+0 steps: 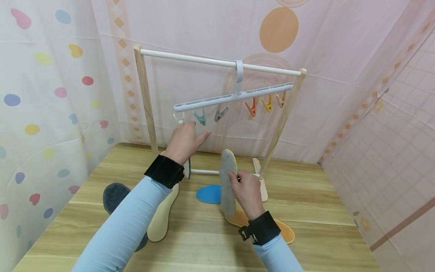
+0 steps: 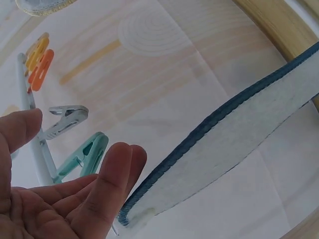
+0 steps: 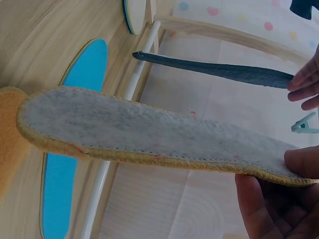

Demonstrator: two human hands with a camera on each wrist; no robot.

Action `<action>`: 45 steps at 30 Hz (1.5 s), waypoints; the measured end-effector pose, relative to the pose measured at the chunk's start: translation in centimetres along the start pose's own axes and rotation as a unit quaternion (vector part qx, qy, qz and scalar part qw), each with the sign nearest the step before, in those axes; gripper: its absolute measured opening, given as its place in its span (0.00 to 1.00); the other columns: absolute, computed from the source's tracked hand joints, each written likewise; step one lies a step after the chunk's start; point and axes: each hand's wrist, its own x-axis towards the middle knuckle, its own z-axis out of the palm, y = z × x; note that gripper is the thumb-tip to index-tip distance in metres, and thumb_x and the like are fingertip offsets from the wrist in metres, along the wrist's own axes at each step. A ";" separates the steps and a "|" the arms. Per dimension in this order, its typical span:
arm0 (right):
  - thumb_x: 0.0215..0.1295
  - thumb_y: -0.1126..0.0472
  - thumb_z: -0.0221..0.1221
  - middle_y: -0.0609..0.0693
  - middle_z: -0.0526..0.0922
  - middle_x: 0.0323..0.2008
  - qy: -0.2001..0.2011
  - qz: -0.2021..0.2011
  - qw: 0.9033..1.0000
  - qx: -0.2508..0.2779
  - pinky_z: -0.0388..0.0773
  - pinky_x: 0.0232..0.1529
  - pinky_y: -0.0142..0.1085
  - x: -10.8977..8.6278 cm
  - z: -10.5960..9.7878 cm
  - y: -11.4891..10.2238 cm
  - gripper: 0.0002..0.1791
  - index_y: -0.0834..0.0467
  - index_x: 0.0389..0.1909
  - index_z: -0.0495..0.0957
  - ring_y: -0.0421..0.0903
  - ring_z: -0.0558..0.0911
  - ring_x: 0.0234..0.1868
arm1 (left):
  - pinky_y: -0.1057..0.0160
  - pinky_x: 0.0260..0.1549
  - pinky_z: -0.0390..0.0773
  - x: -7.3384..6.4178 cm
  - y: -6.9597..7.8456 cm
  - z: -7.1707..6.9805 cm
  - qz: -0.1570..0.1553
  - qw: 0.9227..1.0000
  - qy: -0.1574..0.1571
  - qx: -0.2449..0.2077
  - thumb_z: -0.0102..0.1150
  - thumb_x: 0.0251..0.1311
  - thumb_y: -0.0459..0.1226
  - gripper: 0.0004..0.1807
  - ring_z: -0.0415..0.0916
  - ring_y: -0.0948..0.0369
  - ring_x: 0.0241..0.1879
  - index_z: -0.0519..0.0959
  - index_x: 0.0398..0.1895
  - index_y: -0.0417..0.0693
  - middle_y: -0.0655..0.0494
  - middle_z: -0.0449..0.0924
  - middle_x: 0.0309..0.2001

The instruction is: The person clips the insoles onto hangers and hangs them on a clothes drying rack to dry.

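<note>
My right hand (image 1: 249,190) pinches a grey insole (image 1: 227,189) with a yellowish stitched edge, thumb on its grey face, and holds it upright over the table. My left hand (image 1: 183,141) is raised at the left end of a pale blue hanger (image 1: 210,102), thumb apart from the other fingers. A dark-edged insole (image 2: 234,134) with a whitish face hangs there, its top end right by the left fingertips. The white clip (image 1: 178,119) above is partly hidden by the hand. Alongside hang a green clip (image 1: 200,118) and a grey clip (image 1: 220,113), both holding nothing.
The hanger hooks over the white bar (image 1: 190,57) of a wooden rack. Orange (image 1: 251,107), yellow (image 1: 267,104) and beige clips (image 1: 280,100) hang at right. On the table lie a blue insole (image 1: 208,194), an orange insole (image 1: 284,231), a cream insole (image 1: 159,223) and a dark insole (image 1: 114,196).
</note>
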 end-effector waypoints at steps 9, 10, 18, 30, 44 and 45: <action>0.69 0.57 0.62 0.54 0.85 0.25 -0.013 0.006 1.000 -0.022 0.74 0.17 0.32 0.8 0.5 -0.5 0.14 0.62 0.28 0.85 0.43 0.83 0.23 | 0.63 0.15 0.63 1.5 0.3 0.0 -0.018 1.000 0.022 -0.008 0.55 0.70 0.51 0.28 0.62 0.60 0.14 0.68 0.15 0.44 0.57 0.58 0.13; 0.69 0.57 0.62 0.54 0.86 0.25 -0.011 0.002 1.000 -0.023 0.74 0.17 0.32 0.9 0.6 -0.6 0.14 0.62 0.28 0.85 0.44 0.83 0.23 | 0.64 0.15 0.62 1.6 0.4 0.0 -0.020 0.999 0.023 -0.009 0.55 0.70 0.51 0.28 0.62 0.60 0.14 0.67 0.14 0.45 0.58 0.58 0.13; 0.68 0.59 0.63 0.55 0.86 0.24 -0.001 -0.023 1.000 -0.019 0.76 0.18 0.32 1.9 1.5 -0.3 0.14 0.63 0.26 0.84 0.45 0.85 0.23 | 0.65 0.15 0.61 2.3 0.7 0.2 -0.048 0.998 0.044 -0.023 0.56 0.70 0.50 0.29 0.60 0.61 0.14 0.62 0.12 0.47 0.58 0.56 0.12; 0.68 0.58 0.62 0.53 0.84 0.20 -0.011 -0.051 0.998 -0.043 0.73 0.16 0.32 3.5 1.8 0.4 0.17 0.61 0.21 0.83 0.45 0.82 0.19 | 0.64 0.12 0.59 3.0 1.1 0.9 -0.073 0.989 0.128 -0.016 0.60 0.67 0.50 0.32 0.55 0.62 0.10 0.59 0.09 0.49 0.60 0.54 0.10; 0.68 0.60 0.61 0.54 0.85 0.22 0.008 -0.090 0.994 -0.056 0.77 0.18 0.33 5.0 2.7 -0.7 0.16 0.61 0.20 0.83 0.47 0.85 0.22 | 0.67 0.08 0.59 4.3 1.2 1.0 -0.098 0.985 0.139 -0.032 0.59 0.67 0.53 0.32 0.60 0.63 0.07 0.69 0.08 0.46 0.57 0.63 0.06; 0.68 0.60 0.61 0.54 0.85 0.22 0.010 -0.092 0.994 -0.057 0.77 0.18 0.33 5.2 2.8 -0.8 0.17 0.61 0.19 0.82 0.47 0.85 0.22 | 0.67 0.08 0.59 4.3 1.2 1.0 -0.099 0.985 0.141 -0.032 0.59 0.67 0.53 0.32 0.60 0.62 0.07 0.69 0.08 0.46 0.57 0.63 0.06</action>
